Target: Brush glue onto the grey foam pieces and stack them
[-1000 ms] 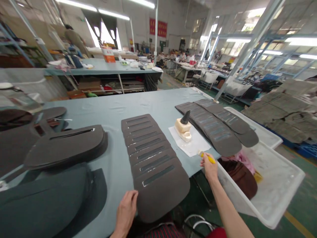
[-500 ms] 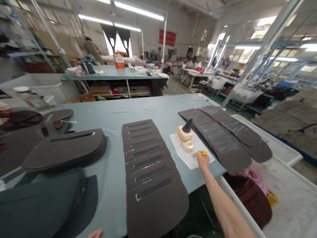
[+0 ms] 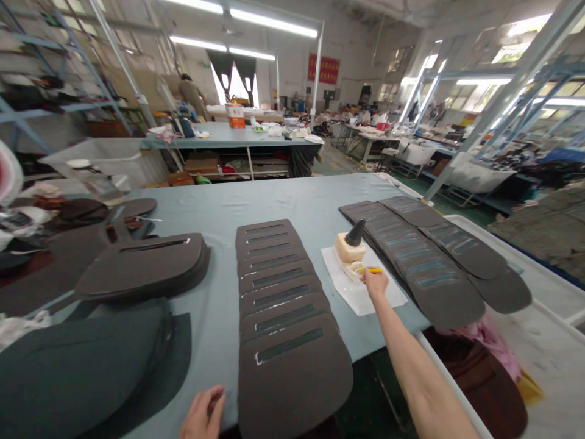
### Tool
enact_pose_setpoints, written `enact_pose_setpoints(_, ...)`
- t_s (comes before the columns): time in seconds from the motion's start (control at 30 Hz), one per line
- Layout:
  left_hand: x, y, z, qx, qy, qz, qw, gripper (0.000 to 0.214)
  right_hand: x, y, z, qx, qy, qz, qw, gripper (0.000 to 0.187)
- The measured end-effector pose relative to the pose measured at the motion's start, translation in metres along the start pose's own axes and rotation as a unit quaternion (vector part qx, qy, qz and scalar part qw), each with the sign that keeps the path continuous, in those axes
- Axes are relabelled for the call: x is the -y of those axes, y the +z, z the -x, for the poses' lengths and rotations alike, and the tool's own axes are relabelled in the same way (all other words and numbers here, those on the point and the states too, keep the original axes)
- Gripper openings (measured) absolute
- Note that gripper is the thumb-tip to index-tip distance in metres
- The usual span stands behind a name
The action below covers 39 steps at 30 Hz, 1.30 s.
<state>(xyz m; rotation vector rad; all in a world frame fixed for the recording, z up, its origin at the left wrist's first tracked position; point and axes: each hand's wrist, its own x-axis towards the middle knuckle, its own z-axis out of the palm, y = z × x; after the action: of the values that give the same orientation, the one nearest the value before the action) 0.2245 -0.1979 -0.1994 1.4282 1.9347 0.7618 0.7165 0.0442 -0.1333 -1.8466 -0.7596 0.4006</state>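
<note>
Long white lights (image 3: 273, 22) hang over a big workroom, and a person (image 3: 192, 96) stands far at the back. Near us is a wide, pale blue counter (image 3: 292, 198). The right hand (image 3: 375, 283) holds a yellow brush (image 3: 373, 270) with its fingers closed around it. The brush points at a small, cream-coloured bowl (image 3: 353, 272); I cannot tell if its tip is inside. Just behind the bowl sits a cream block (image 3: 350, 250) with a black cone (image 3: 355, 233) on top. Both stand on white paper (image 3: 340, 289). The left hand (image 3: 204, 413) is by the front edge, its fingers loosely bent with a narrow gap at the thumb. Between the hands lies a row of dark brown pieces (image 3: 297, 378). They overlap, and each has a long slot. White marks show around the nearest slot. More dark pieces (image 3: 439, 299) lie to the right.
</note>
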Motion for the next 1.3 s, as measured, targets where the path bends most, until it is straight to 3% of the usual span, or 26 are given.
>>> enact_pose_setpoints(0.23,-0.024,0.0,0.006,0.018,0.084,-0.038,0.996,0.029,-0.003,-0.033,0.018,0.006,0.006,0.016,1.0,0.033)
enact_pose_setpoints(0.33,-0.043,0.0,0.0,0.014,0.139,-0.086,0.986,0.023,0.001,-0.038,0.043,0.029,-0.024,0.069,0.997,0.032)
enact_pose_setpoints(0.43,-0.058,0.004,-0.005,0.008,0.176,-0.125,0.976,0.027,0.013,-0.036,0.097,0.1,-0.097,0.12,0.983,0.028)
enact_pose_setpoints(0.6,-0.068,0.014,-0.002,-0.006,0.187,-0.175,0.967,0.045,0.038,-0.014,0.228,0.318,-0.182,0.06,0.929,0.023)
enact_pose_setpoints(0.7,-0.067,0.018,0.001,-0.018,0.175,-0.184,0.967,0.045,0.048,0.011,0.292,0.385,-0.205,0.022,0.9,0.022)
enact_pose_setpoints(0.77,-0.066,0.018,0.002,-0.021,0.171,-0.185,0.967,0.042,0.05,0.026,0.317,0.408,-0.23,0.016,0.884,0.021)
enact_pose_setpoints(0.83,-0.067,0.017,0.003,-0.02,0.171,-0.187,0.967,0.038,0.046,0.033,0.322,0.413,-0.254,0.029,0.874,0.021)
enact_pose_setpoints(0.93,-0.067,0.014,0.003,-0.017,0.172,-0.189,0.967,0.033,0.031,0.02,0.291,0.365,-0.251,0.101,0.891,0.023)
enact_pose_setpoints(1.07,-0.067,0.013,0.002,-0.02,0.172,-0.19,0.966,0.032,0.016,-0.014,0.229,0.209,-0.233,0.261,0.913,0.026)
enact_pose_setpoints(1.13,-0.066,0.013,0.002,-0.021,0.174,-0.191,0.966,0.032,0.021,-0.018,0.229,0.147,-0.241,0.292,0.914,0.026)
enact_pose_setpoints(1.2,-0.066,0.014,0.001,-0.022,0.175,-0.195,0.965,0.032,0.033,-0.007,0.255,0.163,-0.259,0.249,0.919,0.025)
enact_pose_setpoints(1.23,-0.066,0.015,0.001,-0.023,0.177,-0.197,0.964,0.032,0.039,0.001,0.272,0.206,-0.271,0.205,0.918,0.023)
enact_pose_setpoints(1.3,-0.066,0.017,0.001,-0.024,0.181,-0.201,0.962,0.031,0.046,0.017,0.299,0.311,-0.306,0.14,0.889,0.02)
